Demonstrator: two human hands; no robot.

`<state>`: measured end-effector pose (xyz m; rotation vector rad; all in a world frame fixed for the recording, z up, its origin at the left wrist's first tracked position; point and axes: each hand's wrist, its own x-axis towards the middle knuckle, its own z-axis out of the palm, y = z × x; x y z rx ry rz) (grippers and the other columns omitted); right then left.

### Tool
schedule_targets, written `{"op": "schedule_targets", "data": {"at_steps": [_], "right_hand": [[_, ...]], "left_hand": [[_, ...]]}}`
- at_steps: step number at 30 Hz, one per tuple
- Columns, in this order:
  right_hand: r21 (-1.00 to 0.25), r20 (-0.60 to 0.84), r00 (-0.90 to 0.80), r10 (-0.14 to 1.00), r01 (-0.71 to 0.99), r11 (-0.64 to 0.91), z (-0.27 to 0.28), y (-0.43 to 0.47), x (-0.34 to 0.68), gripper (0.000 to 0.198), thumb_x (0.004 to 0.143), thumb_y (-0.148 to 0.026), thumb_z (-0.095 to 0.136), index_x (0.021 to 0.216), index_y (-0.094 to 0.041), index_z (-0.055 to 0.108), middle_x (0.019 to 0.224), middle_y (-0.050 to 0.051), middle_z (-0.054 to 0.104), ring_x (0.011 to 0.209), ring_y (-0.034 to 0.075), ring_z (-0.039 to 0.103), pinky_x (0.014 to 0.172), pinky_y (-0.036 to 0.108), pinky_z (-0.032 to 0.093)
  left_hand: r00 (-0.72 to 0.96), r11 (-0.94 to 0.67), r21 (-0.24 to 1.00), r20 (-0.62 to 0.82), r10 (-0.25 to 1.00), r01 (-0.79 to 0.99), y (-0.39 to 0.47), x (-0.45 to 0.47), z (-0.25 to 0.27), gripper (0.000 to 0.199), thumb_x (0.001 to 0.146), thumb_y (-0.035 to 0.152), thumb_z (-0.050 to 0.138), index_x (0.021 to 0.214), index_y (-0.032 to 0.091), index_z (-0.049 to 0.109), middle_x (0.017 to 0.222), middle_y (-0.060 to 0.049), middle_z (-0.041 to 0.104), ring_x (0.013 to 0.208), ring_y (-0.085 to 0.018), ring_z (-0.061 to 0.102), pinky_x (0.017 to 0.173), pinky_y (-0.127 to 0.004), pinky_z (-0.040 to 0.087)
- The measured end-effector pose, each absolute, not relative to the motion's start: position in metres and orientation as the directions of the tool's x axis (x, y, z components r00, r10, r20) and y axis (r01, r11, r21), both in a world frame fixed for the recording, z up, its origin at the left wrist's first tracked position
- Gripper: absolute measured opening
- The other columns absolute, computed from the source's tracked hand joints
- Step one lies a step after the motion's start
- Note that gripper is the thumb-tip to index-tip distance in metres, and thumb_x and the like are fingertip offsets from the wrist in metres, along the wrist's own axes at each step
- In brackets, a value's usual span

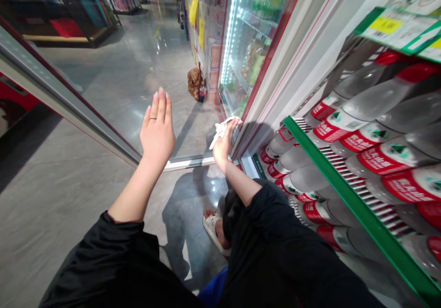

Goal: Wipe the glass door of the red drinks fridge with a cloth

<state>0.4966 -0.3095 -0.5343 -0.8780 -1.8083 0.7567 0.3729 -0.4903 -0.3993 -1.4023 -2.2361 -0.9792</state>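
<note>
My left hand (157,131) is held up flat at the glass door (120,78), fingers stretched out and close together, a thin ring on one of them. Nothing is in it. I cannot tell whether its palm touches the pane. Lower down on the right, my right hand (224,151) holds a crumpled white wipe (219,131), paper or cloth, against or very near the glass by the door's hinge-side corner. Part of the wipe is hidden behind my fingers.
To my right, a cooler shelf with a green edge strip (344,197) carries several large red-labelled bottles (389,147). A white door frame (289,69) stands beside it. Through the glass appear a brown bag (195,82), a dark drink bottle (203,91) and stacked boxes (214,64).
</note>
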Motion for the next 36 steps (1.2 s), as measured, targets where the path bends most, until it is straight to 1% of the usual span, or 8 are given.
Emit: {"op": "schedule_targets", "data": {"at_steps": [5, 8, 11, 14, 21, 25, 28, 36], "right_hand": [[-0.727, 0.559, -0.373, 0.74, 0.208, 0.654, -0.529, -0.308, 0.492, 0.113, 0.088, 0.007, 0.029, 0.18, -0.034, -0.022, 0.193, -0.002, -0.017, 0.176, 0.018, -0.017, 0.144, 0.059, 0.019], [-0.758, 0.535, -0.307, 0.787, 0.236, 0.608, -0.526, -0.295, 0.494, 0.113, 0.087, 0.007, 0.026, 0.177, -0.034, -0.028, 0.193, -0.001, -0.017, 0.176, 0.019, -0.016, 0.144, 0.061, 0.017], [-0.796, 0.481, -0.295, 0.826, 0.248, 0.552, -0.53, -0.302, 0.497, 0.112, 0.087, 0.008, 0.026, 0.18, -0.03, -0.022, 0.193, 0.003, -0.013, 0.177, 0.022, -0.009, 0.144, 0.062, 0.018], [-0.768, 0.497, -0.376, 0.782, 0.229, 0.598, -0.534, -0.321, 0.495, 0.11, 0.087, 0.008, 0.031, 0.184, -0.028, -0.009, 0.194, 0.004, -0.007, 0.178, 0.023, -0.003, 0.144, 0.058, 0.02], [-0.705, 0.571, -0.398, 0.718, 0.209, 0.677, -0.528, -0.323, 0.49, 0.113, 0.089, 0.008, 0.03, 0.179, -0.034, -0.024, 0.192, -0.003, -0.017, 0.177, 0.016, -0.014, 0.144, 0.056, 0.02], [-0.765, 0.513, -0.406, 0.757, 0.185, 0.617, -0.537, -0.335, 0.493, 0.112, 0.092, 0.006, 0.037, 0.181, -0.032, -0.017, 0.193, 0.002, -0.011, 0.178, 0.023, -0.007, 0.144, 0.057, 0.019], [-0.758, 0.498, -0.481, 0.721, 0.162, 0.632, -0.539, -0.345, 0.492, 0.111, 0.091, 0.007, 0.037, 0.183, -0.033, -0.01, 0.194, 0.001, -0.003, 0.178, 0.021, -0.001, 0.145, 0.054, 0.017], [-0.717, 0.536, -0.456, 0.71, 0.199, 0.668, -0.522, -0.331, 0.492, 0.116, 0.084, 0.011, 0.028, 0.182, -0.036, -0.013, 0.193, -0.006, -0.01, 0.177, 0.017, -0.011, 0.146, 0.057, 0.013]], "left_hand": [[-0.457, 0.259, 0.39, 0.603, 0.654, 0.884, -0.489, 0.371, -0.402, 0.079, 0.109, 0.024, 0.04, 0.184, 0.026, 0.016, 0.192, -0.002, 0.019, 0.179, -0.025, 0.014, 0.148, -0.047, 0.004], [-0.455, 0.248, 0.399, 0.591, 0.666, 0.882, -0.489, 0.37, -0.402, 0.08, 0.109, 0.024, 0.04, 0.184, 0.027, 0.015, 0.192, -0.001, 0.017, 0.179, -0.025, 0.013, 0.148, -0.047, 0.003], [-0.461, 0.256, 0.402, 0.585, 0.667, 0.879, -0.489, 0.371, -0.401, 0.079, 0.109, 0.022, 0.038, 0.184, 0.027, 0.016, 0.192, -0.001, 0.016, 0.179, -0.025, 0.013, 0.148, -0.047, 0.003], [-0.46, 0.255, 0.397, 0.603, 0.652, 0.882, -0.488, 0.373, -0.401, 0.078, 0.109, 0.021, 0.036, 0.184, 0.026, 0.018, 0.192, -0.002, 0.018, 0.179, -0.025, 0.016, 0.148, -0.047, 0.005], [-0.445, 0.253, 0.377, 0.621, 0.645, 0.891, -0.489, 0.371, -0.404, 0.077, 0.11, 0.02, 0.034, 0.184, 0.027, 0.016, 0.192, -0.001, 0.02, 0.178, -0.023, 0.016, 0.148, -0.045, 0.006], [-0.44, 0.247, 0.375, 0.617, 0.652, 0.893, -0.489, 0.371, -0.405, 0.077, 0.109, 0.02, 0.035, 0.184, 0.027, 0.017, 0.191, -0.001, 0.02, 0.178, -0.023, 0.017, 0.148, -0.045, 0.007], [-0.451, 0.254, 0.386, 0.61, 0.651, 0.887, -0.489, 0.373, -0.404, 0.076, 0.11, 0.02, 0.034, 0.184, 0.026, 0.017, 0.192, -0.002, 0.019, 0.179, -0.023, 0.015, 0.147, -0.046, 0.006], [-0.447, 0.256, 0.378, 0.607, 0.658, 0.89, -0.488, 0.372, -0.403, 0.076, 0.11, 0.02, 0.033, 0.184, 0.026, 0.018, 0.191, -0.002, 0.02, 0.178, -0.022, 0.016, 0.147, -0.045, 0.006]]}}
